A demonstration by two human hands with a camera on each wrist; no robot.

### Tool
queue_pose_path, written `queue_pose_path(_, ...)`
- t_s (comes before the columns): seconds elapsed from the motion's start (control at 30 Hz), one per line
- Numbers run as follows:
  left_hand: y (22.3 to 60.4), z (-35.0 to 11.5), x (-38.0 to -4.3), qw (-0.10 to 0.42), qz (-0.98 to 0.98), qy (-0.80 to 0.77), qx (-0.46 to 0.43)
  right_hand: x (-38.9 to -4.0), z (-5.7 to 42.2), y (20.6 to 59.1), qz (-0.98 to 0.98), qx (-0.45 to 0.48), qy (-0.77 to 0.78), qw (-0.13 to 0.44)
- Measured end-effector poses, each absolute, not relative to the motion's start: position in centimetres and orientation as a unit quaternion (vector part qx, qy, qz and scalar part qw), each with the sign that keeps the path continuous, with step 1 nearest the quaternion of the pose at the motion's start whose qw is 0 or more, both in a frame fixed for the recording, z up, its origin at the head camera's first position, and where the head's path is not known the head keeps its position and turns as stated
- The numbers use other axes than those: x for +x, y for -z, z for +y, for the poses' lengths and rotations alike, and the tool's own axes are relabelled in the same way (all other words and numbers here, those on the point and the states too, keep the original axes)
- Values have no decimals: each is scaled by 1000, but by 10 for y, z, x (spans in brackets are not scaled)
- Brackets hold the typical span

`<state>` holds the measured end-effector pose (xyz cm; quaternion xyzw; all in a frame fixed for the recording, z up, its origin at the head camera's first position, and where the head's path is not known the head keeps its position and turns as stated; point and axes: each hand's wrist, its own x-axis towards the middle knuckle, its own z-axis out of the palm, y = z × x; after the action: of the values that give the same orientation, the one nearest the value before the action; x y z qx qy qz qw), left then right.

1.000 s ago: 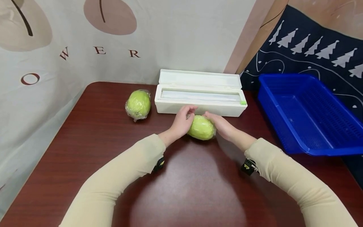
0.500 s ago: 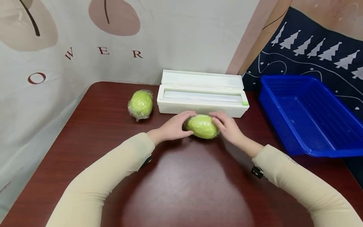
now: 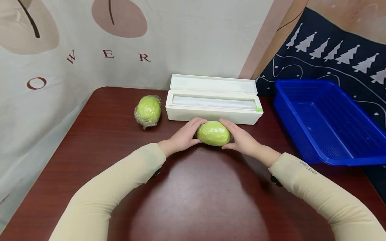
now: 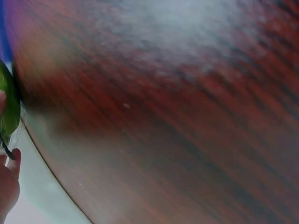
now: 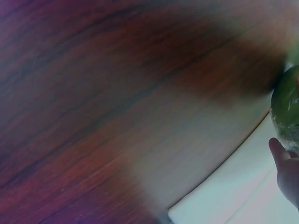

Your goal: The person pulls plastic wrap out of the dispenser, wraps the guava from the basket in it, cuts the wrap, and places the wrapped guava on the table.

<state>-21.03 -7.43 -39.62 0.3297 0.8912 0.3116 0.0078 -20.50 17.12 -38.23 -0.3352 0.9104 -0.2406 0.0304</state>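
Observation:
An oval yellow-green fruit (image 3: 213,133) in cling film lies sideways at the front of a white cling film box (image 3: 214,116). My left hand (image 3: 185,134) holds its left end, thumb on the near side and fingers over the far side. From the right, my right hand (image 3: 242,138) grips the other end in the same way. The left wrist view catches only a side of the fruit (image 4: 10,109) and some fingers at its left edge. In the right wrist view the fruit (image 5: 286,107) shows at the right border, fingertips beside it.
Another film-wrapped green fruit (image 3: 147,111) sits left of the box, whose lid (image 3: 213,84) stands raised at the back. A blue plastic basket (image 3: 324,160) is at the right side of the dark red table (image 3: 193,201). A printed cloth (image 3: 187,40) hangs behind.
Both hands have moved from the top of the fruit to its two ends, thumbs now on the near side. The fruit has turned to lie more level across the table.

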Motion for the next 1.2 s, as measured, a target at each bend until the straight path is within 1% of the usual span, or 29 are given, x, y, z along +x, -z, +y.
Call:
queue_pose_path(0.17,393,-74,-211,19,888,-320,330,-208,175,385,905,-340,257,13)
queue_pose_path(0.23,393,-75,-212,34,884,-329,329,-209,176,384,901,-337,274,21)
queue_pose_path(0.33,393,-77,-213,67,880,-345,319,-209,178,381,895,-319,306,62)
queue_pose_path(0.43,394,-79,-213,114,873,-374,291,-210,181,379,885,-283,351,115)
queue_pose_path(0.5,393,-80,-212,149,862,-403,269,-210,182,380,873,-256,390,140)
queue_pose_path(0.57,393,-81,-211,175,849,-431,250,-211,183,382,859,-227,430,158)
queue_pose_path(0.67,392,-80,-210,200,837,-460,219,-212,184,384,849,-204,458,170)
queue_pose_path(0.9,393,-78,-211,210,847,-462,158,-211,184,384,846,-214,445,203)
queue_pose_path(1.0,394,-78,-211,206,852,-459,144,-211,182,383,866,-207,411,196)
queue_pose_path(1.03,395,-79,-212,201,852,-462,146,-211,181,383,871,-199,403,197)
queue_pose_path(1.1,395,-78,-211,209,847,-469,136,-211,179,382,874,-178,401,208)
queue_pose_path(1.2,395,-77,-210,224,837,-486,117,-212,178,381,858,-142,431,241)
